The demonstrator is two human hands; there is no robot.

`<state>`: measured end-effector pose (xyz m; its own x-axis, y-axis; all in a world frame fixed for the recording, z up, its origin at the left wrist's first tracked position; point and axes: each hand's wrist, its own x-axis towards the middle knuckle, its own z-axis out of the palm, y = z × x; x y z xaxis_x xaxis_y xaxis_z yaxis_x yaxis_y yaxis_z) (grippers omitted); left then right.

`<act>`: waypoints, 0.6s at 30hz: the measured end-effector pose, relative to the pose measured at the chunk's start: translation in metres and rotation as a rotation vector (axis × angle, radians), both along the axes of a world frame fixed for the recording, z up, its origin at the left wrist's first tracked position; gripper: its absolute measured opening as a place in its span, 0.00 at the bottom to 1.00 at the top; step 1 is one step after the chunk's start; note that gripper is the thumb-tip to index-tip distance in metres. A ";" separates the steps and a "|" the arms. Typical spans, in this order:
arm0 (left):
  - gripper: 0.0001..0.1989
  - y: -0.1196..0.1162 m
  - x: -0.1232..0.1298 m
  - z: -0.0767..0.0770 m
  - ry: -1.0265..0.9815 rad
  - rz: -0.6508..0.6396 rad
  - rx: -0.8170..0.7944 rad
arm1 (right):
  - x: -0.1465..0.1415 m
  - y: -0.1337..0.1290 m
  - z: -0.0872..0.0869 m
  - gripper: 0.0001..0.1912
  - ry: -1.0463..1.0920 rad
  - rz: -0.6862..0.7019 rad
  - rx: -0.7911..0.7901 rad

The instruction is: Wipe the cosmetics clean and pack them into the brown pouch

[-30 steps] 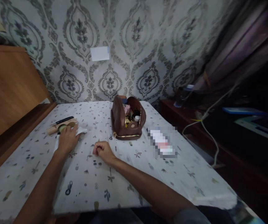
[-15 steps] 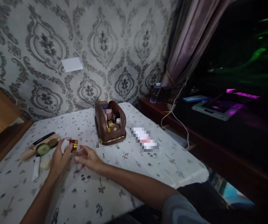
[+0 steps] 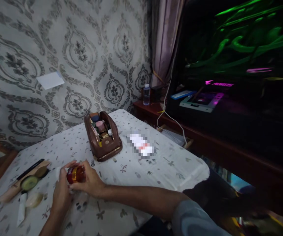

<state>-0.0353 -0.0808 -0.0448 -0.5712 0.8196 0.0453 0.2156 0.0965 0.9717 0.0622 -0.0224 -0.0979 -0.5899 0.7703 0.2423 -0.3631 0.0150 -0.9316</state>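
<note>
Probably light yet rigid and smooth, the gold-banded red jar (image 3: 74, 175) could slip, and perhaps crack if dropped; its sides offer the best hold. It sits above the tabletop (image 3: 171, 177), between the left hand (image 3: 62, 186) and the right hand (image 3: 92, 181), both gripping it, though blur obscures the left's exact contact.

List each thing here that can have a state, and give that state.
Red-and-gold container, held between left hand and right hand; whether closed, unclear
Brown bag, unzipped, open, filled
Clear bottle, upright, capped
White tube, lying down
Black stick, lying down
Pixelated item, lying flat; details hidden
Pink logo, lit
Curtain, gathered
</note>
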 end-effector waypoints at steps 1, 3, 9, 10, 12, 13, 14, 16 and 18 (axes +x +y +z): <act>0.28 0.002 0.003 0.000 -0.026 -0.013 0.006 | 0.005 0.000 0.000 0.34 -0.021 -0.026 0.060; 0.26 0.007 0.007 0.001 -0.159 -0.037 0.006 | 0.012 0.003 0.000 0.33 -0.079 -0.054 0.150; 0.25 0.014 0.009 0.005 -0.666 -0.007 -0.003 | 0.015 0.016 0.000 0.34 -0.201 -0.045 0.395; 0.25 0.014 0.008 0.004 -0.718 -0.006 -0.003 | 0.015 0.016 0.001 0.34 -0.204 -0.037 0.418; 0.25 0.012 0.005 0.002 -0.824 -0.007 -0.007 | 0.016 0.016 0.002 0.35 -0.200 -0.009 0.467; 0.25 0.012 0.003 0.000 -0.876 -0.015 -0.010 | 0.016 0.016 0.003 0.35 -0.197 0.009 0.503; 0.26 0.011 0.002 -0.001 -0.927 -0.029 -0.014 | 0.016 0.015 0.003 0.34 -0.200 0.025 0.545; 0.26 0.009 0.001 -0.004 -1.017 -0.066 -0.029 | 0.016 0.013 0.002 0.34 -0.221 0.045 0.628; 0.26 0.008 0.002 -0.006 -1.070 -0.107 -0.036 | 0.014 0.012 -0.001 0.34 -0.250 0.022 0.678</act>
<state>-0.0337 -0.0725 -0.0508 -0.2252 0.8584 -0.4609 -0.7365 0.1597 0.6573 0.0767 -0.0102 -0.0993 -0.7041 0.4855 0.5182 -0.1468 0.6145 -0.7752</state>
